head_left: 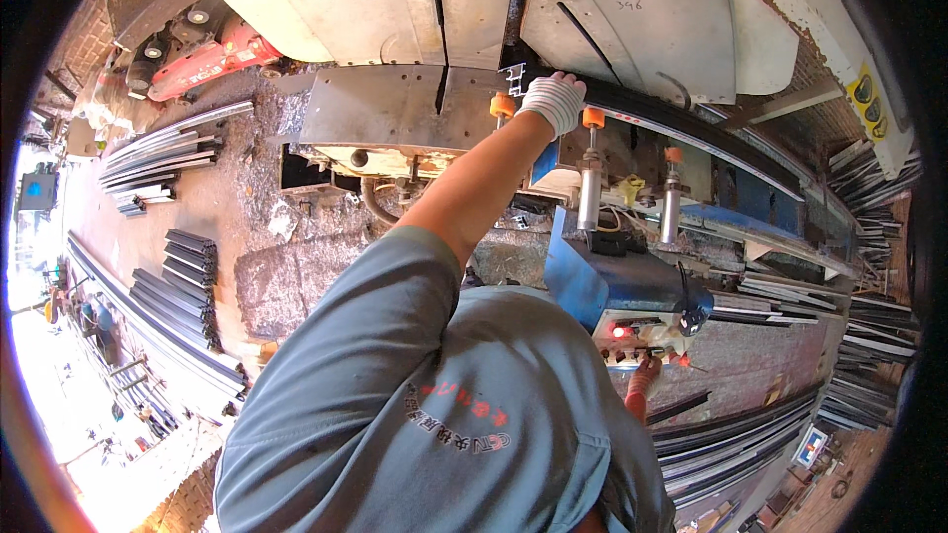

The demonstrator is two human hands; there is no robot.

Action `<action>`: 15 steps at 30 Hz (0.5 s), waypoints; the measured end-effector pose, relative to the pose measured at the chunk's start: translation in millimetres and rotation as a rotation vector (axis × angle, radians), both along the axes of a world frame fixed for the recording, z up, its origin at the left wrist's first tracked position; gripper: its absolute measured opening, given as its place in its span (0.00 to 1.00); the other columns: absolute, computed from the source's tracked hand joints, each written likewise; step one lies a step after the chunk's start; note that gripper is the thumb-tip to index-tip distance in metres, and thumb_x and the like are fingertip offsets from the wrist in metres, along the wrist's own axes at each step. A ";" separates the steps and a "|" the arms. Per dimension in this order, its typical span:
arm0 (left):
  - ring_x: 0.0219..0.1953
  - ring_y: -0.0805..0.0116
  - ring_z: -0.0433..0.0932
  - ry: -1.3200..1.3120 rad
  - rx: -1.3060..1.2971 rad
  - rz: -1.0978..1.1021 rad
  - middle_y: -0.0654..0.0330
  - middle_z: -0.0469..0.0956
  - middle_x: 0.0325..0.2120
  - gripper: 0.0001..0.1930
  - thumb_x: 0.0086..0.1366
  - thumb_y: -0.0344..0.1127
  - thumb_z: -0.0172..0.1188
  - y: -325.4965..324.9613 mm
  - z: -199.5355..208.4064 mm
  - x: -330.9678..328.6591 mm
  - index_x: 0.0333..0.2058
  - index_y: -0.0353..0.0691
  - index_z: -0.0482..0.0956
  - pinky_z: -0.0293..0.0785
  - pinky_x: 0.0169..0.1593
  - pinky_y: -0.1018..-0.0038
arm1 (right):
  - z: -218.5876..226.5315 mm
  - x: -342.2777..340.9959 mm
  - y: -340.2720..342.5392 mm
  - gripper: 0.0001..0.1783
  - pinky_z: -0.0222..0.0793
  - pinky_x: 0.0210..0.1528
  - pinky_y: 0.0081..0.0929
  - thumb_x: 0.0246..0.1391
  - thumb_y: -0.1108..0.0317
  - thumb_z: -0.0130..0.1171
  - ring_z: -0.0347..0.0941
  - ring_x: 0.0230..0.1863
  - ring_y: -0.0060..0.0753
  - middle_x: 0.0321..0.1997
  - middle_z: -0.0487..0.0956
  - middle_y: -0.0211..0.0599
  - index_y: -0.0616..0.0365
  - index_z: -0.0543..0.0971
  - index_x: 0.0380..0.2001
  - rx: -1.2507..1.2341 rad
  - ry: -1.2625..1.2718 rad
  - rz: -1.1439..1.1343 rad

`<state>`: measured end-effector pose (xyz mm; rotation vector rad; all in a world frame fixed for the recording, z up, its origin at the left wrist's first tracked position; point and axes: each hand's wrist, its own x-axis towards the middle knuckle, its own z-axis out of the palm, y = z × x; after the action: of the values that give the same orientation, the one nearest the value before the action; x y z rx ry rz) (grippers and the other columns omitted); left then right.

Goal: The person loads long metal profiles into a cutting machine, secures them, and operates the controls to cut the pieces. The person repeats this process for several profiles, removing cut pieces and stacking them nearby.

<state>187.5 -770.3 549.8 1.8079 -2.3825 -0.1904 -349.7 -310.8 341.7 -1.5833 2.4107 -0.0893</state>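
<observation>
My left hand (pixel 555 102), in a white striped glove, reaches far forward and is closed over the near end of a long dark metal profile (pixel 691 128). The profile runs off to the right along the machine, and its hollow cut end shows just left of the glove. Orange-tipped clamp cylinders (pixel 590 178) stand beside it, one tip just right of my wrist. Lower right, my right hand (pixel 644 375) is at the edge of a blue control box (pixel 583 281), by the knobs and a lit red lamp (pixel 621 332). Its fingers are too small and partly hidden to make out.
Large pale metal guards (pixel 346 5) stand behind the profile, above a steel machine table (pixel 380 109). A red floor jack (pixel 212 64) lies at the far left. Stacked dark profiles (pixel 178 286) cover the left floor; more bundles (pixel 731 444) lie at the right.
</observation>
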 end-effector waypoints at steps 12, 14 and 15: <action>0.60 0.54 0.74 -0.010 0.045 -0.011 0.51 0.78 0.53 0.19 0.71 0.47 0.54 -1.4 2.0 1.1 0.50 0.38 0.78 0.73 0.60 0.61 | 9.4 6.4 -9.0 0.22 0.73 0.51 0.40 0.68 0.57 0.55 0.79 0.50 0.54 0.49 0.82 0.55 0.67 0.75 0.51 -0.042 -0.061 -0.171; 0.60 0.54 0.74 -0.010 0.030 -0.016 0.51 0.78 0.53 0.19 0.71 0.48 0.54 -2.3 0.4 1.5 0.50 0.38 0.78 0.73 0.60 0.61 | 13.7 8.2 -9.8 0.21 0.74 0.50 0.41 0.68 0.56 0.55 0.79 0.48 0.55 0.47 0.82 0.55 0.66 0.75 0.50 -0.052 -0.096 -0.205; 0.60 0.54 0.74 -0.014 0.031 -0.019 0.52 0.78 0.53 0.19 0.71 0.48 0.54 -2.6 -0.4 1.5 0.50 0.38 0.78 0.74 0.60 0.61 | 15.3 9.7 -10.9 0.21 0.74 0.50 0.41 0.68 0.57 0.55 0.79 0.48 0.55 0.47 0.82 0.55 0.66 0.75 0.50 -0.051 -0.100 -0.223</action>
<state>189.0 -772.9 549.3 1.8061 -2.4206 -0.2179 -339.9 -321.7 357.0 -1.2908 2.5148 -0.2664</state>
